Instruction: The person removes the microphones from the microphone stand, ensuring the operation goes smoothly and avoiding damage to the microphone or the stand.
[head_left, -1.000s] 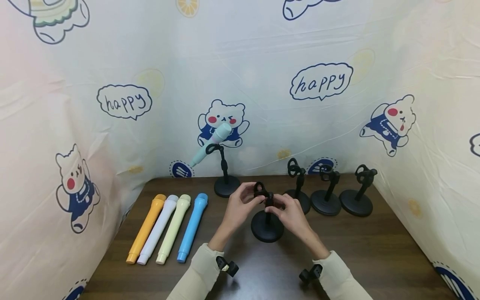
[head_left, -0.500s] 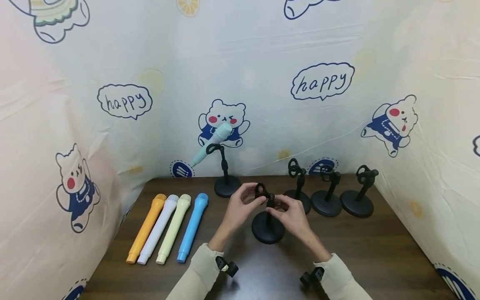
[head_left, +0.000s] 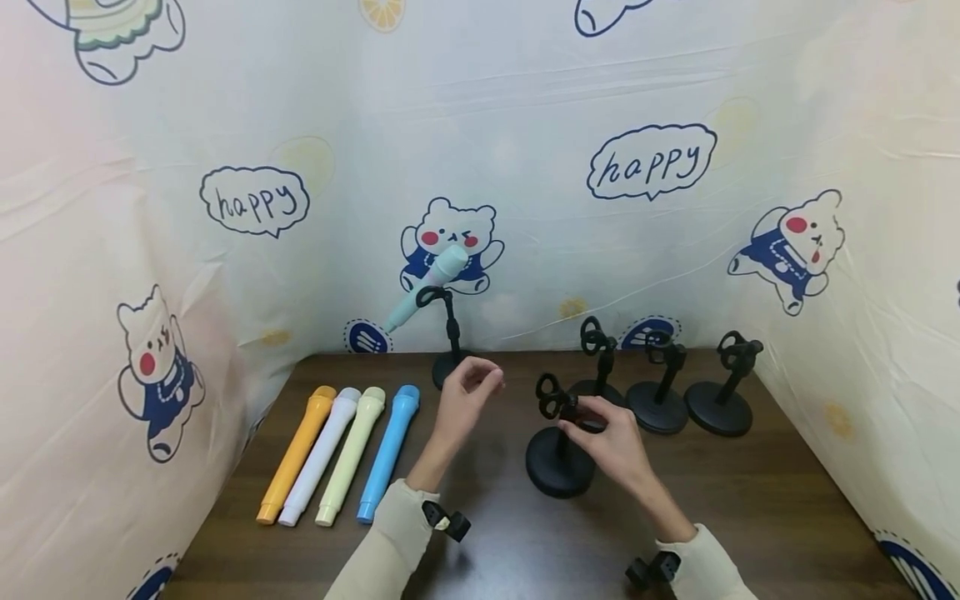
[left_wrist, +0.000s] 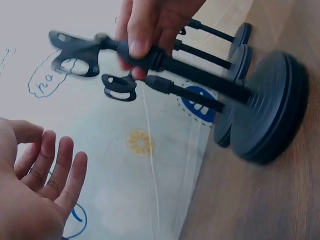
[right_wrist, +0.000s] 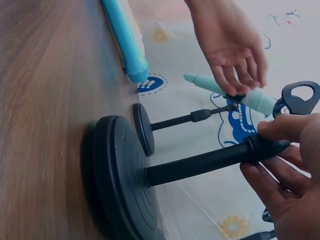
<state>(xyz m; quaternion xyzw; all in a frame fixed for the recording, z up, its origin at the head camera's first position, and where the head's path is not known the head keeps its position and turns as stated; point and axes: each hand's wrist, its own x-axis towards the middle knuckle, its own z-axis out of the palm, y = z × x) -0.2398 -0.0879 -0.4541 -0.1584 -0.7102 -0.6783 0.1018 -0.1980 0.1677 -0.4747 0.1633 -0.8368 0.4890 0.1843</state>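
Observation:
My right hand (head_left: 615, 437) pinches the upper post of a black microphone stand (head_left: 560, 465) between thumb and fingers. The stand has a round base and a ring-shaped clip, which holds nothing. In the right wrist view the post (right_wrist: 200, 164) runs from the base up into my grip; whether the base touches the table I cannot tell. My left hand (head_left: 467, 398) is apart from the stand, to its left, with fingers loosely bent and nothing between them. Behind it, another stand (head_left: 452, 325) carries a tilted mint-green microphone (head_left: 429, 285) in its clip.
Orange (head_left: 297, 454), white (head_left: 321, 454), pale yellow (head_left: 351, 457) and blue (head_left: 388, 454) microphones lie side by side on the left of the wooden table (head_left: 487, 550). Three more black stands (head_left: 597, 340) stand at the back right. A printed cloth (head_left: 510, 167) hangs behind.
My left hand has let go of the stand's clip and moved left. My right hand has shifted the stand a little to the right and nearer, its clip now turned differently.

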